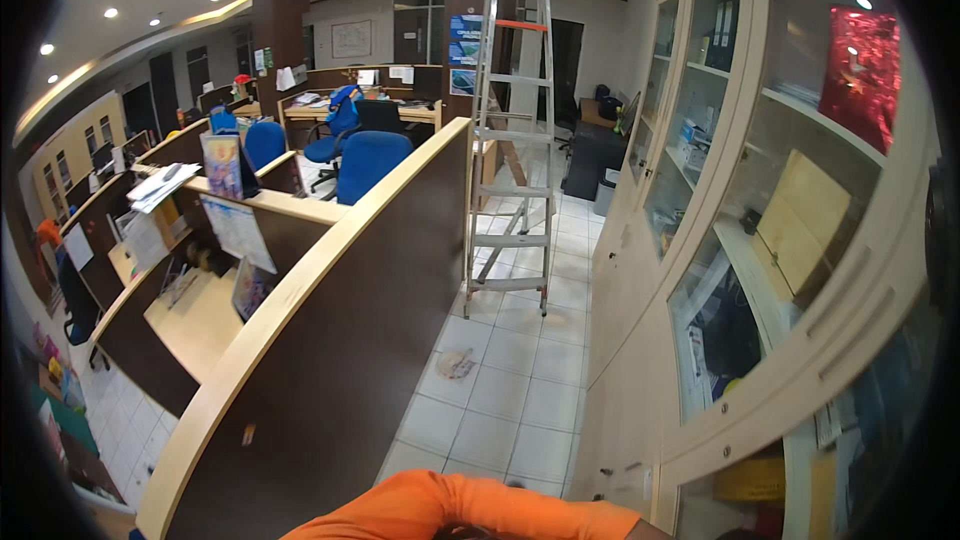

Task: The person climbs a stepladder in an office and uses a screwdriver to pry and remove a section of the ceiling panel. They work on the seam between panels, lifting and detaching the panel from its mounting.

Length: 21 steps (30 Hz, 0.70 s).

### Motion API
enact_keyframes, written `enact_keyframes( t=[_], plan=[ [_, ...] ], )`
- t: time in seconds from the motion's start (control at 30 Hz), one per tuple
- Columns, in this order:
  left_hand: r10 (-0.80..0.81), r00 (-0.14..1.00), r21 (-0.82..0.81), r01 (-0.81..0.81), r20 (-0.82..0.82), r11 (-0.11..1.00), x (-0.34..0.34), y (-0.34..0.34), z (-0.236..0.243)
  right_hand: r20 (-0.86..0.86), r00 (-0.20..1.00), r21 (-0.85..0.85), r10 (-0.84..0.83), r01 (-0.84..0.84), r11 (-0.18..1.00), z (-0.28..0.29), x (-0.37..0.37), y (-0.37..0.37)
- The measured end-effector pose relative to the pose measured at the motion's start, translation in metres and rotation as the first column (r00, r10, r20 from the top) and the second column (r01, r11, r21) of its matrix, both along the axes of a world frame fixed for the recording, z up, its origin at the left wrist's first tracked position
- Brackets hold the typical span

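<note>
Neither of my hands is in the picture. An orange sleeve (520,508) of mine crosses the lower edge, with a bit of bare arm at its right end; I cannot tell which arm it is. Just right of that arm stands a tall cream cabinet (625,360) with glass doors. Behind the glass are a shiny red package (858,80), a cream box-like panel (803,222) and several binders. Ahead in the aisle, an aluminium stepladder (512,240) stands unfolded on the white tiles.
A dark partition (330,340) with a pale wooden top runs along the aisle's left side. A crumpled whitish thing (456,364) lies on the floor before the ladder. Beyond the partition are desks and blue chairs (374,165). A grey bin (605,192) stands farther back.
</note>
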State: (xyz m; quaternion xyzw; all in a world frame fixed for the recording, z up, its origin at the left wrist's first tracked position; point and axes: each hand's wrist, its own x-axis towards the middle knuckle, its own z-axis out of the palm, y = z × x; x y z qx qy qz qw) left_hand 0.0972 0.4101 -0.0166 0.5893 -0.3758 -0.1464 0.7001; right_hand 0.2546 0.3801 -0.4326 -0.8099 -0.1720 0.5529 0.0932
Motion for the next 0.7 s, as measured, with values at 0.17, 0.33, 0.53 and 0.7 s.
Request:
enact_keyframes(
  t=[0.17, 0.33, 0.53, 0.7],
  plan=[
    [0.301, 0.952, 0.255, -0.278, -0.055, 0.926, 0.023, 0.193, -0.072, -0.059, 0.975, -0.109, -0.214, 0.207, 0.972, -0.033, 0.035, 0.061],
    [0.647, 0.606, 0.389, -0.517, -0.462, 0.762, -0.014, 0.363, -0.227, -0.042, 0.962, -0.059, -0.271, 0.269, 0.961, -0.044, 0.101, 0.209],
    [0.641, 0.158, 0.246, -0.834, -0.751, 0.494, -0.100, 0.486, -0.274, -0.098, 0.945, 0.463, -0.313, 0.321, 0.826, -0.013, 0.162, 0.503],
    [0.557, -0.149, 0.325, -0.917, -0.817, 0.232, -0.073, 0.601, -0.306, -0.195, 0.970, 0.711, -0.144, 0.241, 0.661, 0.054, 0.191, 0.729]
  ],
)
